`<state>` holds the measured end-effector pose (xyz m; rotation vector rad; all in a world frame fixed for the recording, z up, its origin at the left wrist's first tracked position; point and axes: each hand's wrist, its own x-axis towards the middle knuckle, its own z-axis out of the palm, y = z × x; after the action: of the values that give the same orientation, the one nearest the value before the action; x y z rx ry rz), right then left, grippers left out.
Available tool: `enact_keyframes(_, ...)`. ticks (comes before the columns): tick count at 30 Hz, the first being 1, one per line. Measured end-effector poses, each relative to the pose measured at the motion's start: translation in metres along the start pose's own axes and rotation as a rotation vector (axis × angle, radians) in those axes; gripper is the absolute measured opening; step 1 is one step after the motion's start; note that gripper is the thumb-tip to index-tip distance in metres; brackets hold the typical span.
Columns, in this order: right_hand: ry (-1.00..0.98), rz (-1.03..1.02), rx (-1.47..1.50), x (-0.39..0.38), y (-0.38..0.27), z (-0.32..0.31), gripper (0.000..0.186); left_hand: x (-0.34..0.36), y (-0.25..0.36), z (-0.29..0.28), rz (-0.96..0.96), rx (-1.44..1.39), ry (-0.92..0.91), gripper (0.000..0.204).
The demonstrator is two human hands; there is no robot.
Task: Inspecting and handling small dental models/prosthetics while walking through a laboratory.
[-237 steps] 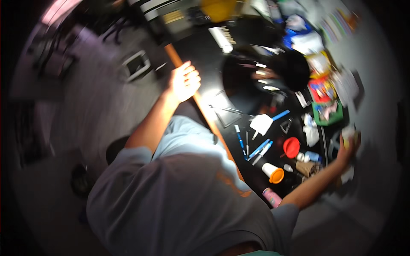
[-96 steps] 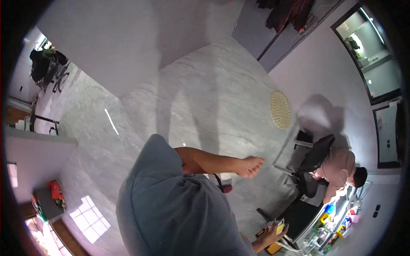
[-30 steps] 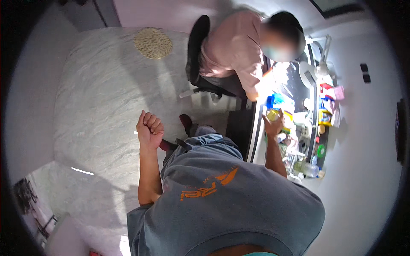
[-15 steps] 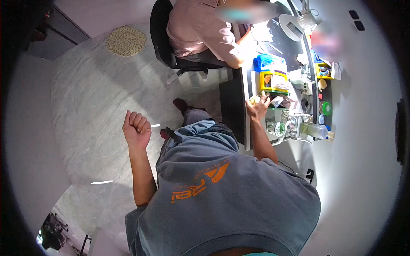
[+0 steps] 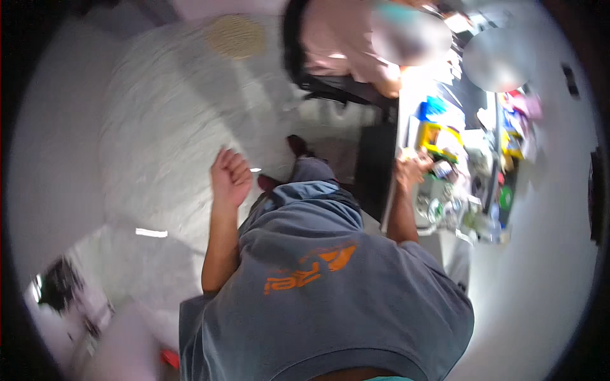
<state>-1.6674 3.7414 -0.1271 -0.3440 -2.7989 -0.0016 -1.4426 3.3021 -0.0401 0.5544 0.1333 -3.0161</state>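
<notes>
My left hand (image 5: 231, 173) hangs over the floor left of my body, fingers curled into a loose fist with nothing visible in it. At the desk's near edge, my right hand (image 5: 414, 166) reaches among small items just below a yellow bin (image 5: 445, 136). Its fingers touch something small and pale; blur hides whether they grip it. Behind that bin is a blue bin (image 5: 435, 109). Toward me lie clear containers (image 5: 435, 209) and a clear bottle (image 5: 483, 225), with a green-lidded jar (image 5: 506, 197) on the right.
A co-worker (image 5: 337, 38) in a pink top sits on a black chair (image 5: 295, 47) at the far end of the desk, arm on the desktop. A dark cabinet panel (image 5: 375, 162) faces my legs. A round woven mat (image 5: 235, 37) lies on the floor; a wall runs along the right.
I have turned from the room toward the desk. My right hand, earlier holding a yellow item, has moved down among the desk's items. My left hand stays curled.
</notes>
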Motion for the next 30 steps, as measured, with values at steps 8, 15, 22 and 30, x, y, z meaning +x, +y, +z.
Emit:
enact_keyframes(8, -0.147, 0.154, -0.154, -0.012, -0.022, -0.022, 0.086, -0.015, 0.008, 0.009, 0.230, 0.015, 0.047, 0.042)
enact_keyframes(15, 0.149, 0.226, -0.196, -0.005, -0.021, -0.030, 0.083, -0.013, 0.008, 0.011, 0.261, -0.078, -0.058, 0.036)
enact_keyframes(22, 0.372, -0.416, 0.758, -0.034, -0.133, -0.126, 0.032, -0.018, 0.010, 0.017, 0.275, -0.149, -0.167, 0.041)
enact_keyframes(30, -0.351, -1.212, 1.300, -0.156, -0.311, -0.236, 0.012, -0.029, 0.013, 0.032, 0.378, -0.047, -0.176, 0.050)
